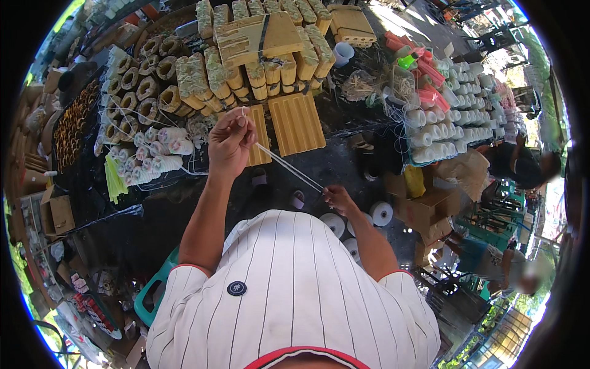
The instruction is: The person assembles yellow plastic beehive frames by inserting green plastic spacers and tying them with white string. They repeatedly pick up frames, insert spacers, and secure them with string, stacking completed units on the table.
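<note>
A doubled length of white string runs taut and slanting between my two hands, in front of my body. My left hand, raised higher and farther out, pinches one end, and a small bit of string shows at its fingertips. Lower and to the right, my right hand is closed on the other end. Beyond my left hand lie a ribbed yellow-brown board and a narrower ribbed board, side by side at the table's near edge.
Bundled yellow wooden blocks fill the table's back, topped by a flat board. Hollow tubes and white bundles stand left. White cylinders are massed right. Thread spools sit on the floor. Two people are far right.
</note>
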Motion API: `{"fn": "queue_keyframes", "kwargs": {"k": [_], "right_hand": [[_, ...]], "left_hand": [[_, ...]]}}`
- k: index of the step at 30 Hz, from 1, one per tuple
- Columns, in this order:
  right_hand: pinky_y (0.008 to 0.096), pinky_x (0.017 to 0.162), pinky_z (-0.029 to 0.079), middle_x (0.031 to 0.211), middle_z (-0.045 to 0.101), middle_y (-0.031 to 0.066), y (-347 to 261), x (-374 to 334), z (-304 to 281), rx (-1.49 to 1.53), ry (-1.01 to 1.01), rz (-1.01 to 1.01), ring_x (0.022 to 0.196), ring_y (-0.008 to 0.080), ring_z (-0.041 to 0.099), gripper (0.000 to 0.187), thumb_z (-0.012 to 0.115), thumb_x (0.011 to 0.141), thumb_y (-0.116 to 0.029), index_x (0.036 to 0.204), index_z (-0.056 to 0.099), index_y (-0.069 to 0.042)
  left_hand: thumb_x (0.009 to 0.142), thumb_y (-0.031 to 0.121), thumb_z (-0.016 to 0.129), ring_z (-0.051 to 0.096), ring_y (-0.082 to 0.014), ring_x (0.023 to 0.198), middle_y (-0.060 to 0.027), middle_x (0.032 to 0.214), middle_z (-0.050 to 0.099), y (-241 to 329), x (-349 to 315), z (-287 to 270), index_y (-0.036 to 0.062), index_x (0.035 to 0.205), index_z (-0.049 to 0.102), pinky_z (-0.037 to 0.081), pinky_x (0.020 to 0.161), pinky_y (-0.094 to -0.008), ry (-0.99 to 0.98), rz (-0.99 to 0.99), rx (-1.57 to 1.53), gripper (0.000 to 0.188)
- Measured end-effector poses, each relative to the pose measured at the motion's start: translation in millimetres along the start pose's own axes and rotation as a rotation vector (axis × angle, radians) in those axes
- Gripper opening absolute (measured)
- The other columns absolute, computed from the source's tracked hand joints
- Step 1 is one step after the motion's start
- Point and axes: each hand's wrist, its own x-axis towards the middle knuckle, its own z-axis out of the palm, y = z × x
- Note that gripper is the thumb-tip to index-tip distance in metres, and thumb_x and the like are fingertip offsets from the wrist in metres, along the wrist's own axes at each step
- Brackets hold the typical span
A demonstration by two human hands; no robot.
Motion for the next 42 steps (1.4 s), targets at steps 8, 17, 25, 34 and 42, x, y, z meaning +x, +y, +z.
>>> {"fn": "queue_keyframes", "kwargs": {"k": [8,17,25,34,42], "right_hand": [[0.0401,0.072,0.056,0.09,0.075,0.0164,40.6,31.7,14.8,-1.092,0.15,-0.256,0.081,0.0306,0.073,0.024,0.068,0.103,-0.025,0.114,0.075,-0.004],[0.0485,0.09,0.056,0.108,0.075,0.0213,-206.9,78.0,-10.0,-0.722,0.806,-0.57,0.1,0.0397,0.073,0.029,0.065,0.101,-0.026,0.112,0.077,-0.002],[0.05,0.103,0.053,0.125,0.072,0.0192,-288.9,178.4,-5.1,-0.921,0.706,-0.122,0.12,0.0389,0.067,0.034,0.068,0.097,-0.025,0.123,0.074,-0.004],[0.0523,0.095,0.055,0.118,0.071,0.0223,-296.8,189.3,-11.7,-0.868,0.721,-0.28,0.114,0.0436,0.068,0.034,0.067,0.096,-0.02,0.123,0.063,0.001],[0.0462,0.077,0.056,0.098,0.073,0.0162,-290.0,96.3,-21.5,-0.559,0.7,-0.861,0.087,0.0339,0.072,0.029,0.068,0.1,-0.016,0.12,0.062,0.003]], "left_hand": [[0.103,0.002,0.069,0.057,-0.0095,0.078,-0.0033,0.094,0.07,-29.9,-5.9,-28.1,0.0038,0.127,0.075,0.043,0.066,-0.0232,-0.119,-0.206,0.153,0.025],[0.104,0.006,0.069,0.058,-0.0072,0.081,-0.0016,0.094,0.07,-97.8,-10.5,-29.7,0.0042,0.123,0.073,0.047,0.07,-0.0239,-0.213,-0.52,0.399,0.019],[0.104,0.005,0.069,0.057,-0.0077,0.077,-0.0014,0.092,0.068,-108.7,-2.2,-6.7,0.0032,0.115,0.069,0.048,0.07,-0.0235,-0.049,-0.373,0.528,0.011],[0.108,0.008,0.062,0.055,-0.0075,0.074,-0.0017,0.09,0.068,-137.1,7.5,19.3,0.0033,0.111,0.067,0.047,0.068,-0.0239,0.171,-0.307,0.488,0.007],[0.113,0.013,0.054,0.056,-0.0078,0.073,-0.0036,0.091,0.07,-147.3,39.0,24.8,0.0033,0.118,0.064,0.049,0.067,-0.0262,0.222,-0.269,0.657,0.014]]}}
